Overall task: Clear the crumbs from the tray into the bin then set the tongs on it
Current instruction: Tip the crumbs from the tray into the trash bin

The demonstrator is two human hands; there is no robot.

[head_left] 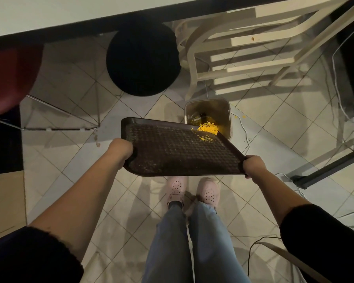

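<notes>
Here both hands grip the dark tray (172, 148) above the tiled floor (274, 123): the left hand (121, 150) is wrapped round its near left edge and the right hand (253, 165) clasps its near right corner. The tray's far right corner hangs over the small square bin (227, 119), with yellow crumbs (207, 127) heaped at that corner.

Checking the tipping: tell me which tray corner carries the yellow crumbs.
The far right corner of the tray, hanging over the bin. The crumbs pile there; the other corners are free of yellow.
</notes>
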